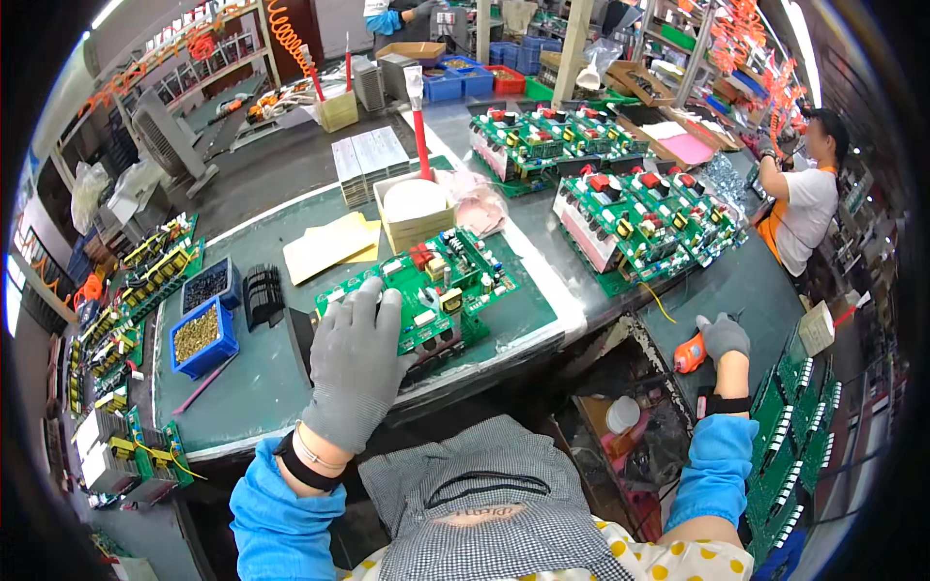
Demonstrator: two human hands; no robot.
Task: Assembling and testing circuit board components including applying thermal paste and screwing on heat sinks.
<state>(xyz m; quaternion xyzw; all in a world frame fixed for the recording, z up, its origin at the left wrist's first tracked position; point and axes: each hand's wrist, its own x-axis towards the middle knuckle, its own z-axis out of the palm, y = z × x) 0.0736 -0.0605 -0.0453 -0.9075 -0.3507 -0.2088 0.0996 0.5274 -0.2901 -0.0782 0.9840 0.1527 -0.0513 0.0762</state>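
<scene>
My left hand (356, 363), in a grey glove, lies on the left end of a green circuit board (402, 289). Its fingers are stretched out flat over the board, and the thumb is at the near edge. Red, yellow and white components stand on that board, with dark metal parts under its near side. Off to the right, my right hand (725, 337), gloved too, is closed round an orange-bodied hand tool (690, 353) low over the green bench top. The orange end sticks out on the left; the rest is mostly hidden by the hand.
Several finished-looking board assemblies (635, 228) stand on the right bench. Behind my board are a box with a white roll (415, 198), a red-handled brush (420, 136) and yellow sheets (327, 248). A blue bin of brass screws (203, 337) sits left. A co-worker (809, 194) stands far right.
</scene>
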